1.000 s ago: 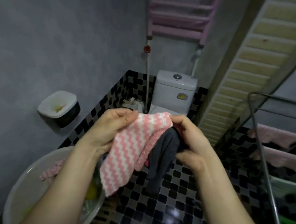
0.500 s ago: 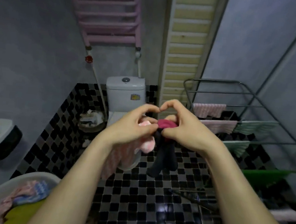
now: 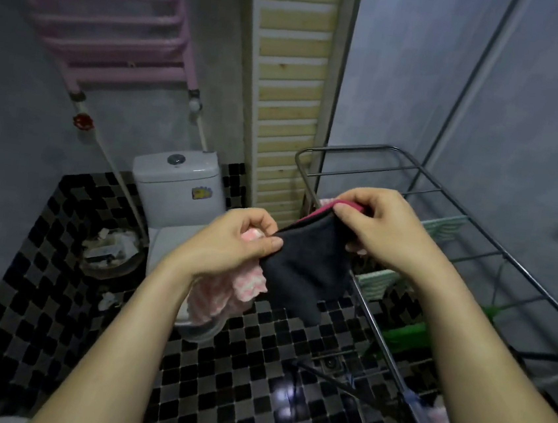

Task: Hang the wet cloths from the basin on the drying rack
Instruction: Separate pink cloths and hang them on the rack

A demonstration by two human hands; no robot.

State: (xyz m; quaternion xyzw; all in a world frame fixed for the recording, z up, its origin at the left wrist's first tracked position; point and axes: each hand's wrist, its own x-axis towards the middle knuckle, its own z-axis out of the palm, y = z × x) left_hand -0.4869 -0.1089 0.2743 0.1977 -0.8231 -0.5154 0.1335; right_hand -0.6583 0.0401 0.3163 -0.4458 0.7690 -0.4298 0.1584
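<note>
A dark grey cloth with a pink edge point(image 3: 306, 269) is stretched between my two hands at chest height. My left hand point(image 3: 233, 241) pinches its left corner and also holds a pink and white striped cloth point(image 3: 227, 292) that hangs below the palm. My right hand point(image 3: 375, 228) pinches the grey cloth's upper right corner, just over the near rail of the metal drying rack point(image 3: 444, 194). Green and white cloths point(image 3: 376, 283) hang on the rack's lower bars. The basin is out of view.
A white toilet point(image 3: 178, 188) stands against the back wall, with a round waste bin point(image 3: 111, 255) to its left. A pink towel radiator point(image 3: 111, 21) and a wooden slatted panel point(image 3: 286, 91) are on the walls. The floor is black mosaic tile.
The view has swung right, so the basin has left the frame and the rack is nearer. My hands have pulled apart, spreading the grey cloth between them.
</note>
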